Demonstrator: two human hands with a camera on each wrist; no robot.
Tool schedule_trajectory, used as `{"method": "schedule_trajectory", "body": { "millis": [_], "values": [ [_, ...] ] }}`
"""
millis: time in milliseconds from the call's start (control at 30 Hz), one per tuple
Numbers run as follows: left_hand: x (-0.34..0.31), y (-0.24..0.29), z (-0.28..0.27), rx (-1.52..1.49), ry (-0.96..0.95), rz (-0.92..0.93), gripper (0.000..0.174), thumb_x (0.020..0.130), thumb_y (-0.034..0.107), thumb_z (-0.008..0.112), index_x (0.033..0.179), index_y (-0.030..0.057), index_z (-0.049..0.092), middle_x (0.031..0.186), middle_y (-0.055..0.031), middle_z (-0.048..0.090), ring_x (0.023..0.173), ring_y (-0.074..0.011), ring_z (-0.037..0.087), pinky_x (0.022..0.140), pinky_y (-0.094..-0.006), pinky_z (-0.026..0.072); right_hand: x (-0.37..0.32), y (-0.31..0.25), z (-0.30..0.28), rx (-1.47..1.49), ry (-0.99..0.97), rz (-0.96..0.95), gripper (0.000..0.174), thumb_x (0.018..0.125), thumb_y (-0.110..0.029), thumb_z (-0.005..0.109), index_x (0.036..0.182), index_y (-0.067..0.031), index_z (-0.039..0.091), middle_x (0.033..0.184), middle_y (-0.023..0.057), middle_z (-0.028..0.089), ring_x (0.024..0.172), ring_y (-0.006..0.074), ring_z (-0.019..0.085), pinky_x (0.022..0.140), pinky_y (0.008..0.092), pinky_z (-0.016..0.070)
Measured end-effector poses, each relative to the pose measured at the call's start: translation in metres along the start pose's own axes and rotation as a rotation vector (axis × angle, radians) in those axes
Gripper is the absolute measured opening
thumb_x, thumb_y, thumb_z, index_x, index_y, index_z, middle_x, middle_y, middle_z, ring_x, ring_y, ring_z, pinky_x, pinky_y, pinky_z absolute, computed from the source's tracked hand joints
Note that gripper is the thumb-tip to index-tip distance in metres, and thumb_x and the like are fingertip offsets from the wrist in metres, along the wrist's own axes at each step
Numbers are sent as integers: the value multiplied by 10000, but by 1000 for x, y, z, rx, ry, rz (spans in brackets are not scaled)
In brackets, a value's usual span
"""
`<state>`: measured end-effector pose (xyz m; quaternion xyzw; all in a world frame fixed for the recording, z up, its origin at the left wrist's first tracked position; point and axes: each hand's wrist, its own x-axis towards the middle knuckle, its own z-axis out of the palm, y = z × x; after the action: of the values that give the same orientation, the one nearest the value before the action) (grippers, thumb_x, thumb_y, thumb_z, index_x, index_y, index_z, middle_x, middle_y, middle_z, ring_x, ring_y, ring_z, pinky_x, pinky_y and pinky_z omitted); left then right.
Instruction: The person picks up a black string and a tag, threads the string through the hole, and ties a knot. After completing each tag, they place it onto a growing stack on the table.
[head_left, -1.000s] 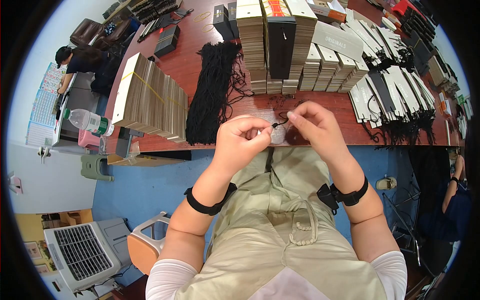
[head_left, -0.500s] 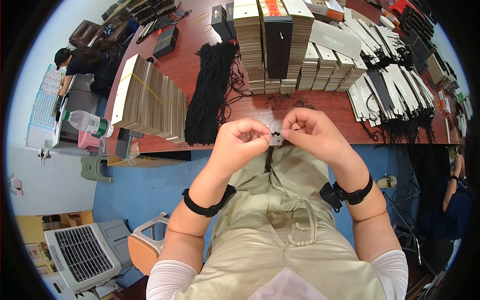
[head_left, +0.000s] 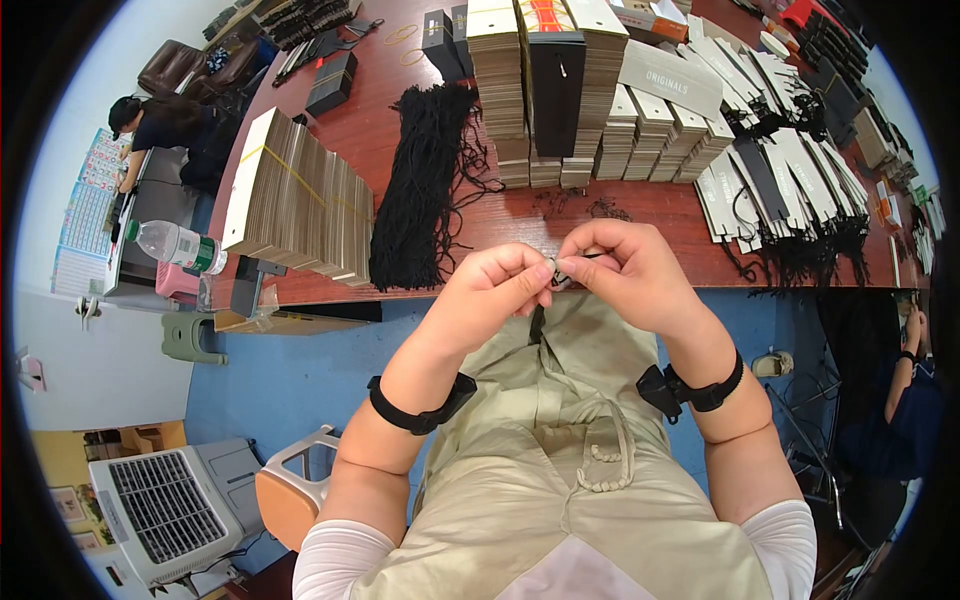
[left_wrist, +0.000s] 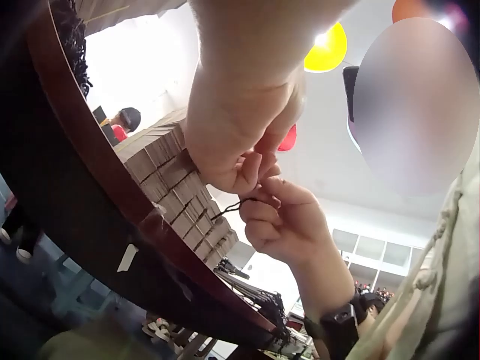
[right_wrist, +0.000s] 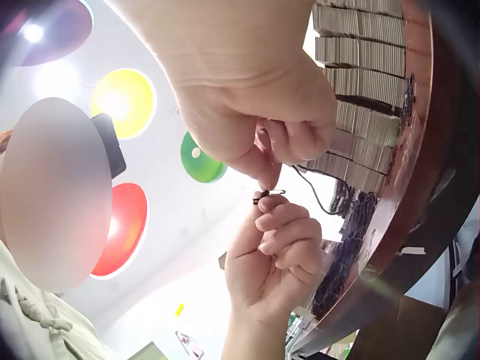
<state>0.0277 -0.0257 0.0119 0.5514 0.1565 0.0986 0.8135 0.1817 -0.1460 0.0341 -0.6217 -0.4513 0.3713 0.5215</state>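
The left hand (head_left: 497,290) and right hand (head_left: 632,277) meet fingertip to fingertip just over the table's front edge. Between them is a small black cord (right_wrist: 319,196) with a tiny metal pin (right_wrist: 277,192) at its knotted end. In the right wrist view, the left hand (right_wrist: 271,259) pinches the knot and pin between thumb and forefinger. The right hand (left_wrist: 289,225) pinches the cord, whose black loop (left_wrist: 229,208) sticks out past its fingers. A bundle of black cords (head_left: 425,185) lies left of the hands on the table.
Banded card stacks stand at left (head_left: 290,200) and at centre (head_left: 497,90). Tags with black cords (head_left: 790,190) lie at right, and loose small black pieces (head_left: 606,208) lie beyond the hands. A bottle (head_left: 175,245) stands at far left; another person (head_left: 175,130) sits behind it.
The hands have come together from about a hand's small gap, the right moving left and the left slightly right. The cord between them is now mostly covered by fingers.
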Motion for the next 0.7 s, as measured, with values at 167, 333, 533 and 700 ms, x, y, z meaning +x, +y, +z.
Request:
{"method": "schedule_trajectory", "body": {
  "millis": [167,333,533,700],
  "values": [
    [-1,-8,-2,-82,-98,56,78,862,113,590,849,37,581,732,24,553,644,-40,474,583,-190,392,-2,5,1,-1,-18,-101,56,777,-31,635,824,-9,618,680,6,537,557,65,417,512,229,362],
    [-2,-6,-11,-118,-236,-18,62,849,75,588,812,26,579,727,25,544,634,-49,472,582,-194,387,-3,0,-3,-120,-52,-201,75,754,-22,640,823,-10,613,717,59,559,580,124,475,534,257,391],
    [-4,-3,-27,303,-247,295,126,793,54,602,706,31,513,813,-29,530,719,-95,455,642,-227,382,-4,0,-32,-231,-81,-177,72,777,-73,623,799,-11,593,711,58,545,599,136,481,547,270,392],
    [8,-6,0,212,-109,381,187,809,80,596,915,60,444,958,-54,505,792,-94,452,707,-225,391,-1,-13,-22,-485,-161,-521,85,764,-133,629,778,-52,605,691,76,523,618,254,532,549,355,422]
  ]
}}
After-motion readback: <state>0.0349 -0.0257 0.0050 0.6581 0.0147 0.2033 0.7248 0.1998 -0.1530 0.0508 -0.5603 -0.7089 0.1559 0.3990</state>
